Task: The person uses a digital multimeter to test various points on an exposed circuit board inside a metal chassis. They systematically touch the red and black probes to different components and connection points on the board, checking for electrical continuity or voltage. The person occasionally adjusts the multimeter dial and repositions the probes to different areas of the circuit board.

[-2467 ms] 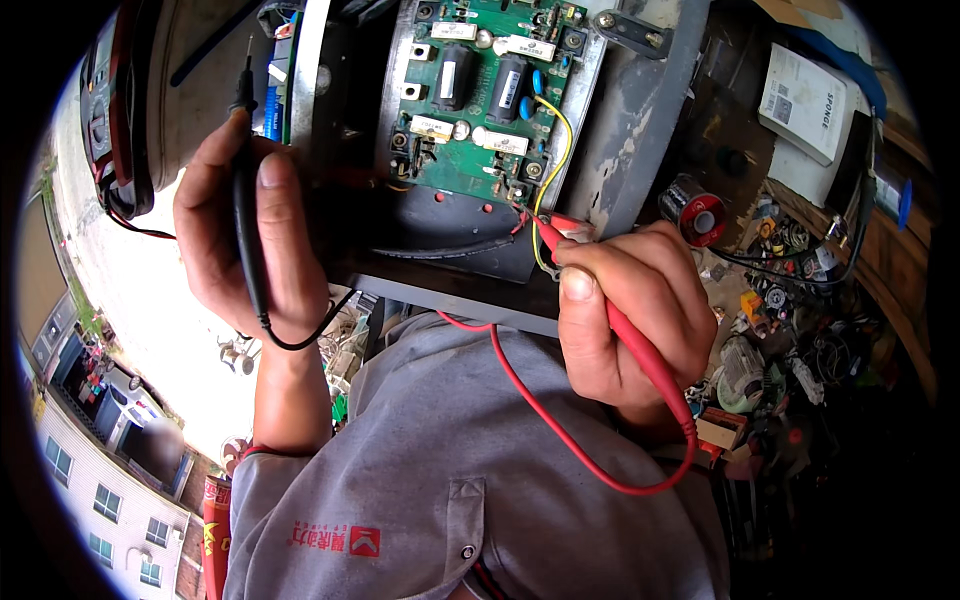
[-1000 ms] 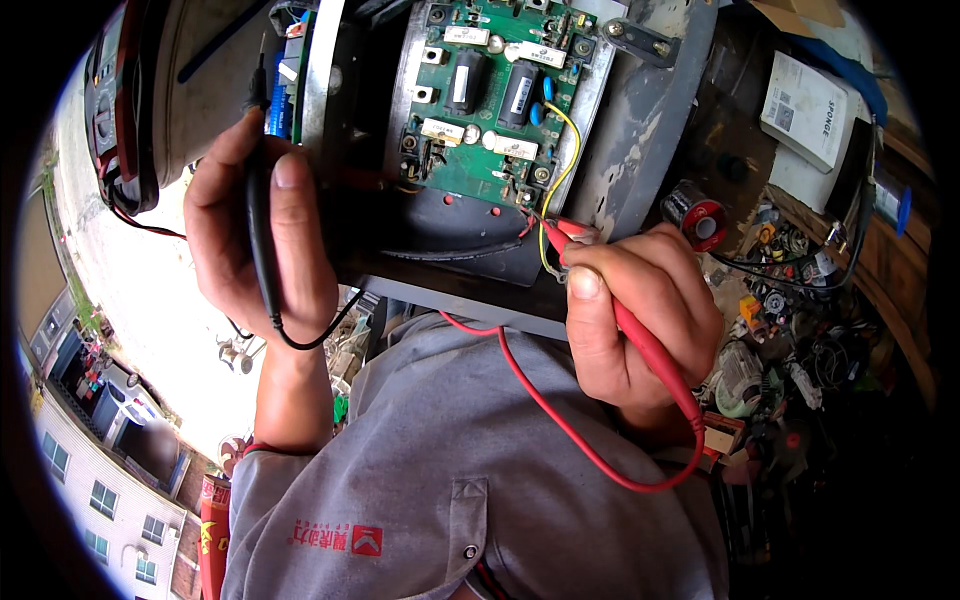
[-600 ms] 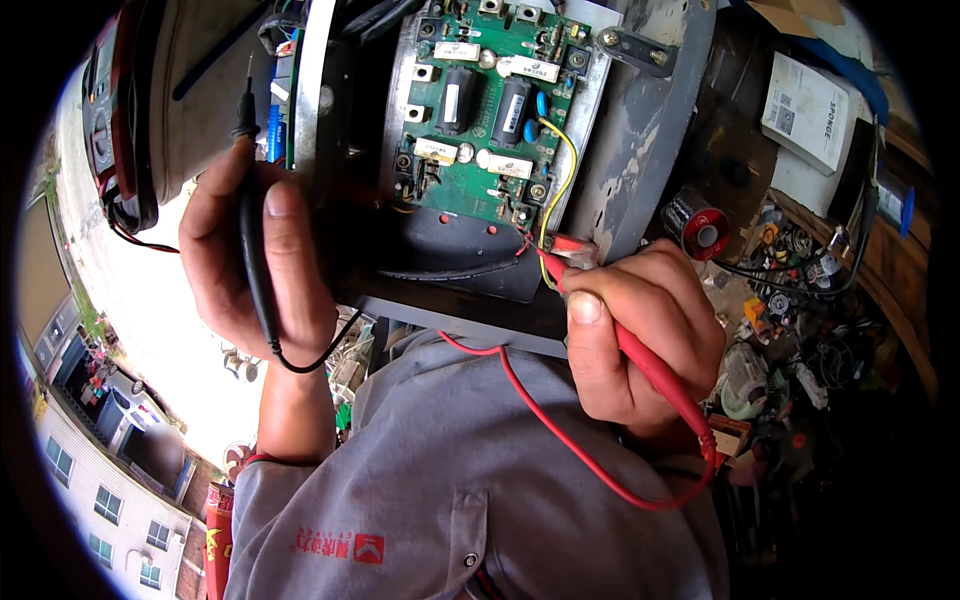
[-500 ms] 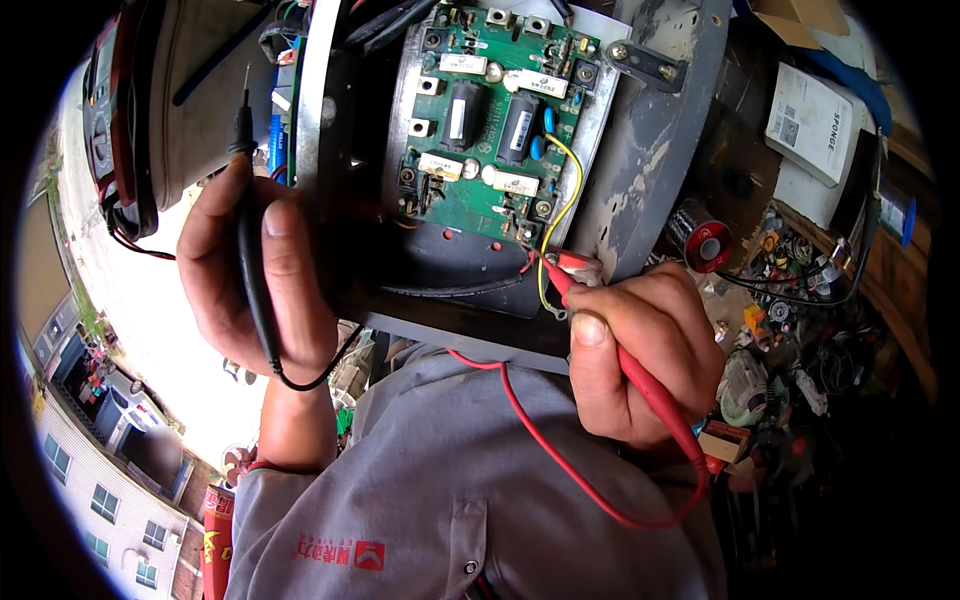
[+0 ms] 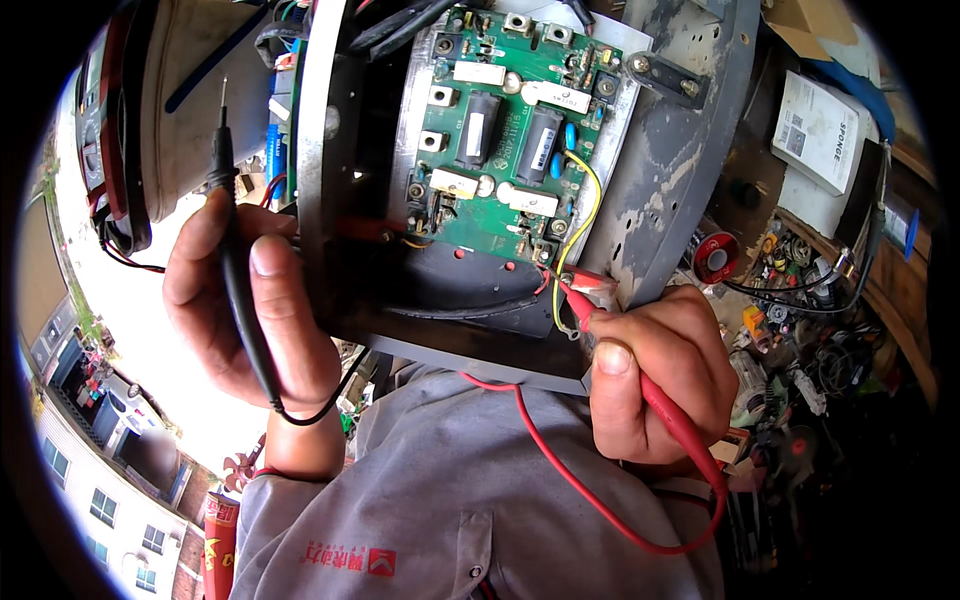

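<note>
My left hand (image 5: 290, 320) is closed round a black test probe (image 5: 236, 280), its bare metal tip pointing up, clear of the circuit board. In my right hand (image 5: 670, 375) is a red test probe (image 5: 684, 425), slanting up to the left. Its tip is at the lower right corner of the green circuit board (image 5: 480, 235), next to a red wire; whether it touches metal there I cannot tell. A yellow wire (image 5: 597, 192) runs from the board down to a ring terminal (image 5: 570, 333) beside that probe. The board sits inside a grey metal housing (image 5: 470, 362).
A red and black meter (image 5: 95, 150) stands at the far left. On the right are a white box (image 5: 815, 130), a solder wire spool (image 5: 714, 258) and a heap of small parts (image 5: 800, 350). The red probe lead (image 5: 545, 480) loops across my grey shirt.
The housing and board appear slightly lower and farther right in view. Both hands have shifted a little downward too, still holding their probes.
</note>
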`<state>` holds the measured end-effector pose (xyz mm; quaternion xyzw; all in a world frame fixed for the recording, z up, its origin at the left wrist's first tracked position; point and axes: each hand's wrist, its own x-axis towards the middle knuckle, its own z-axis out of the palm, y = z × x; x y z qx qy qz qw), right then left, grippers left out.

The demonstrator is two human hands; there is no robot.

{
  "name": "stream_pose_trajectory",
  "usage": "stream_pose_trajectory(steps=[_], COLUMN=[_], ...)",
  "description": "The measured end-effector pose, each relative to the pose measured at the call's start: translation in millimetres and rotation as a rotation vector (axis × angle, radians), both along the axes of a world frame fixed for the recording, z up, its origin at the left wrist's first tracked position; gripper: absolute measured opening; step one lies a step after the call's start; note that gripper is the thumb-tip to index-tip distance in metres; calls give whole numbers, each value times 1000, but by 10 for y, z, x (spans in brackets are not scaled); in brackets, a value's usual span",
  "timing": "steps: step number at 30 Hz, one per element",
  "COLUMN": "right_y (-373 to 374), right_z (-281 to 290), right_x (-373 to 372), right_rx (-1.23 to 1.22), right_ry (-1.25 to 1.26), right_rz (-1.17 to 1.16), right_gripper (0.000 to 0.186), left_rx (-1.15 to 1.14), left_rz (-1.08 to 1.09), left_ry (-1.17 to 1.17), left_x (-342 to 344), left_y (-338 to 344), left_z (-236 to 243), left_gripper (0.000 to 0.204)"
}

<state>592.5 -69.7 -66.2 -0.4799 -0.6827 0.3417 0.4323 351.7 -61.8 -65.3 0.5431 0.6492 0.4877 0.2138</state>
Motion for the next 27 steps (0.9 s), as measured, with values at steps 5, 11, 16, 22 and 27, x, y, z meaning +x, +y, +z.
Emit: stream_pose_trajectory(steps=[5,11,16,22,27], right_y=[-20,-70,-120,-148,-194], right_z=[19,-5,1,99,98], right_x=[-17,20,61,78,-48], right_rx=[-51,-81,38,15,-63], right_ry=[20,86,87,26,58], right_rz=[-12,-56,-82,-126,-184], right_gripper=[9,6,9,12,12], left_rx=[19,40,99,134,135], left_rz=[-3,39,1,1,-14], left_ry=[-38,-85,-139,-168,-179], left_x=[0,30,30,36,33], left_y=[-23,17,41,31,40], left_z=[-6,-26,-18,-48,-44], left_gripper=[37,35,35,33,33])
